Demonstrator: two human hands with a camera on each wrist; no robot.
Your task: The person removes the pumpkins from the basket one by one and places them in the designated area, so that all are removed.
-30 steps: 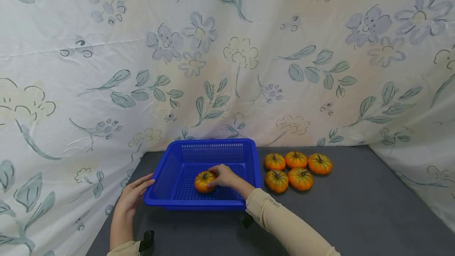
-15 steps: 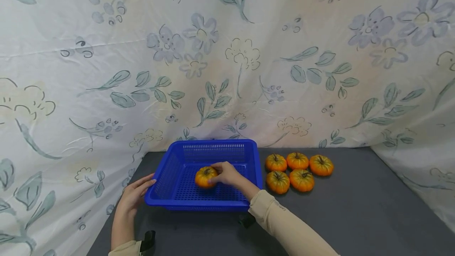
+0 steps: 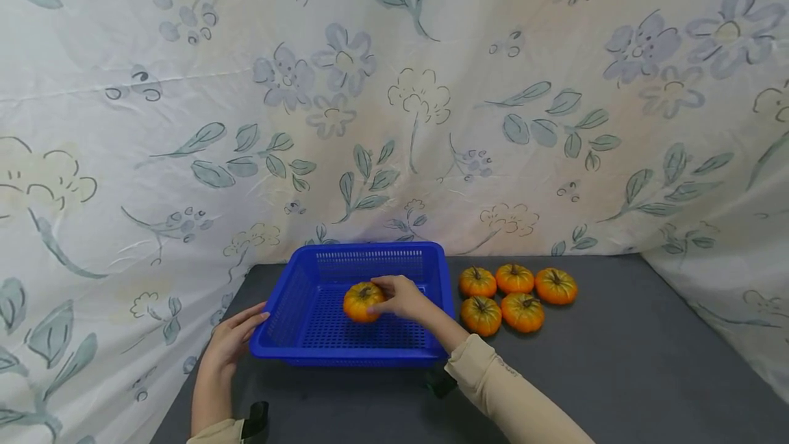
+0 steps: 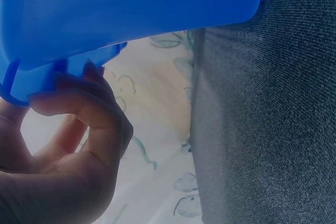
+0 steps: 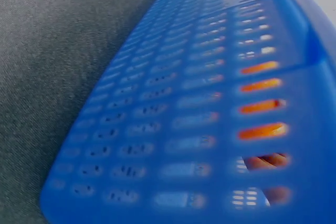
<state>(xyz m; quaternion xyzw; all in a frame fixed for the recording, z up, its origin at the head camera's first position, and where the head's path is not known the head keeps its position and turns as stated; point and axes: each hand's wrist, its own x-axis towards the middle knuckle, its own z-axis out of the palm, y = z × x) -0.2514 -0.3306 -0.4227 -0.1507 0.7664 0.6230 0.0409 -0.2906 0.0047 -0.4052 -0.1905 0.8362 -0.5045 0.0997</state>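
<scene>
A blue slotted plastic basket (image 3: 351, 353) sits on the dark table. My left hand (image 3: 227, 342) grips its left rim; in the left wrist view the curled fingers and thumb of that hand (image 4: 84, 140) hold the basket's edge (image 4: 105, 19). Inside the basket, my right hand (image 3: 403, 299) holds a small orange pumpkin (image 3: 359, 304) by its right side, just above the basket floor. From the right wrist, the basket wall (image 5: 142, 129) covers most of the view, and orange pumpkin skin (image 5: 262, 107) shows through its slots. The right hand is mostly hidden there.
Several more small pumpkins (image 3: 522, 312) stand in a cluster on the table (image 3: 629, 362), just right of the basket. A floral cloth (image 3: 419, 122) hangs behind the table and along both sides.
My right hand has raised the pumpkin a little from the basket floor and shifted it slightly right. The left hand has stayed on the rim.
</scene>
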